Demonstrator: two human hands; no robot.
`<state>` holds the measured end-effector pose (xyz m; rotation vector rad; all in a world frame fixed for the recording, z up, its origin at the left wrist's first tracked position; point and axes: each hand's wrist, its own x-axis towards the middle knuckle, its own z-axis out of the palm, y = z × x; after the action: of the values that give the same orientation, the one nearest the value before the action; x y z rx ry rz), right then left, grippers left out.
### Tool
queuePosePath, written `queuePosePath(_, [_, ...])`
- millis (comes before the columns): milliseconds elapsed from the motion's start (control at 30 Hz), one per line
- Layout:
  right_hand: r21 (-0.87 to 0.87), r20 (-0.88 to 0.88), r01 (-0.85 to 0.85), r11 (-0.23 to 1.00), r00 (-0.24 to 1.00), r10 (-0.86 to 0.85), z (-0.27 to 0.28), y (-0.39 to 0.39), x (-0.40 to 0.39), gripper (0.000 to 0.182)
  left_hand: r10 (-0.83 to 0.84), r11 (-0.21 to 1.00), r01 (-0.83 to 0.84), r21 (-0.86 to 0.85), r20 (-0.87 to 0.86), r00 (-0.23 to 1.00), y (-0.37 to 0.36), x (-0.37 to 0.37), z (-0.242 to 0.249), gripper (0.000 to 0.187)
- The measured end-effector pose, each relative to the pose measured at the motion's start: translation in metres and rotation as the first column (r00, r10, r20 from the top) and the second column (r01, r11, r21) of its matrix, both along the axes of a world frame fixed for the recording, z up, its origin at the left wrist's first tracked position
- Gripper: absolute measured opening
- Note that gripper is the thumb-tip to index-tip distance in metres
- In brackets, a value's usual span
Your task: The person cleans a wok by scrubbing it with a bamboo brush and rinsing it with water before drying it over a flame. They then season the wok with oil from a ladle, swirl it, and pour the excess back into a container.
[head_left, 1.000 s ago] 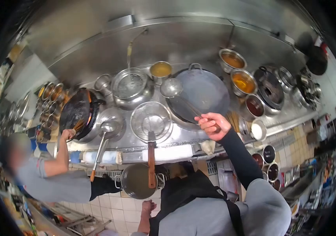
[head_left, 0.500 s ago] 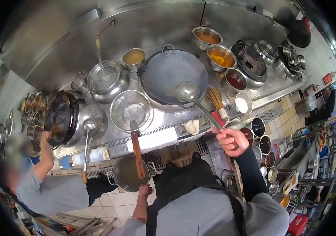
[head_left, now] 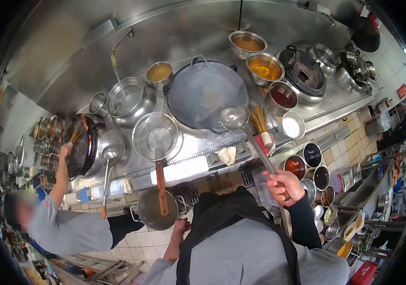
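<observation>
My right hand (head_left: 285,187) is wrapped round the handle of a steel ladle (head_left: 234,117), whose bowl hangs over the lower right rim of a large wok (head_left: 207,95). A faint haze shows over the wok's dark inside. Low in the view, beside a two-handled pot (head_left: 158,209), my left hand (head_left: 182,226) hangs with its fingers bent; whether it holds anything is hidden. A wire strainer (head_left: 155,137) with a wooden handle lies left of the wok. A bamboo brush (head_left: 260,119) stands by the ladle.
At the left a co-worker (head_left: 77,230) holds a bamboo brush (head_left: 75,135) over another wok (head_left: 82,154). Water runs from a tap (head_left: 113,56) into a steel pot (head_left: 136,107). Bowls of amber liquid (head_left: 265,69) and a container of red sauce (head_left: 282,96) stand behind, right of the wok.
My right hand has moved slightly right and down, and the ladle bowl now sits further right, near the wok's edge. The co-worker's brush has lifted. The view has shifted a little.
</observation>
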<state>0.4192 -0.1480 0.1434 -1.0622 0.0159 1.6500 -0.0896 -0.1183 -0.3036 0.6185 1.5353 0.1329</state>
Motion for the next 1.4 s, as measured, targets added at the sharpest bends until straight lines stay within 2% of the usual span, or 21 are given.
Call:
queuePosePath(33, [0.000, 0.022, -0.001, 1.000, 1.000, 0.001, 0.000, -0.002, 0.004, 0.029, 0.121, 0.990, -0.121, -0.076, -0.001, 0.993, 0.002, 0.007, 0.006, 0.026])
queuePosePath(133, [-0.047, 0.150, -0.015, 0.999, 0.988, 0.022, 0.001, -0.006, 0.015, 0.028, 0.035, 0.993, -0.043, -0.112, -0.065, 0.997, 0.006, 0.017, 0.016, 0.027])
queuePosePath(200, [-0.086, 0.223, -0.005, 0.996, 0.974, 0.025, 0.000, -0.006, 0.017, 0.027, -0.163, 0.987, 0.163, -0.006, -0.056, 0.985, 0.003, 0.014, 0.019, 0.030])
queuePosePath(267, [-0.107, 0.267, 0.000, 0.994, 0.963, 0.029, -0.002, -0.007, 0.020, 0.025, -0.171, 0.985, 0.171, 0.005, -0.043, 0.984, 0.002, 0.014, 0.016, 0.032])
queuePosePath(333, [-0.108, 0.282, -0.003, 0.994, 0.959, 0.033, -0.002, -0.009, 0.023, 0.024, 0.017, 0.997, -0.018, -0.078, -0.021, 1.000, 0.004, 0.018, 0.013, 0.035])
queuePosePath(433, [-0.108, 0.281, -0.023, 0.994, 0.958, 0.052, 0.002, -0.013, 0.024, 0.026, 0.086, 0.990, -0.090, -0.106, -0.043, 0.995, 0.010, 0.026, 0.022, 0.036])
queuePosePath(533, [-0.097, 0.218, -0.041, 0.994, 0.974, 0.061, 0.006, -0.014, 0.022, 0.028, 0.054, 0.982, -0.065, -0.175, -0.068, 0.996, 0.021, 0.037, 0.044, 0.038])
queuePosePath(667, [-0.081, 0.133, -0.062, 0.995, 0.988, 0.073, 0.007, -0.013, 0.013, 0.029, 0.028, 0.986, -0.037, -0.160, -0.061, 0.998, 0.025, 0.036, 0.029, 0.040])
queuePosePath(733, [-0.069, 0.102, -0.077, 0.995, 0.991, 0.084, 0.009, -0.012, 0.006, 0.029, 0.007, 0.990, -0.016, -0.138, -0.069, 0.998, 0.028, 0.044, 0.037, 0.041])
queuePosePath(833, [-0.056, 0.117, -0.095, 0.994, 0.988, 0.101, 0.012, -0.010, -0.003, 0.029, 0.010, 0.991, -0.017, -0.131, -0.054, 0.998, 0.027, 0.041, 0.034, 0.040])
queuePosePath(933, [-0.113, 0.194, -0.094, 0.989, 0.974, 0.115, 0.020, -0.011, -0.009, 0.027, 0.015, 0.991, -0.024, -0.132, -0.070, 0.997, 0.026, 0.035, 0.031, 0.037])
queuePosePath(1033, [-0.126, 0.412, -0.127, 0.984, 0.896, 0.169, 0.010, -0.016, -0.016, 0.025, 0.027, 0.990, -0.032, -0.136, -0.041, 0.999, 0.018, 0.015, 0.017, 0.033])
queuePosePath(1133, [-0.156, 0.687, -0.156, 0.975, 0.692, 0.221, -0.010, -0.020, -0.021, 0.022, 0.000, 0.993, -0.010, -0.121, -0.084, 0.996, 0.011, -0.001, 0.008, 0.028])
queuePosePath(1233, [-0.076, 0.844, -0.117, 0.990, 0.521, 0.126, -0.031, -0.007, -0.034, 0.026, 0.017, 0.987, -0.026, -0.161, -0.057, 0.998, 0.004, -0.020, 0.005, 0.027])
queuePosePath(1333, [-0.072, 0.743, -0.082, 0.994, 0.661, 0.109, -0.019, 0.024, -0.044, 0.031, 0.136, 0.972, -0.147, -0.182, -0.071, 0.988, -0.007, -0.035, 0.011, 0.031])
queuePosePath(1400, [0.095, 0.540, -0.033, 0.995, 0.841, -0.024, -0.023, 0.054, -0.050, 0.033, 0.175, 0.969, -0.186, -0.162, -0.076, 0.982, -0.011, -0.045, 0.013, 0.031])
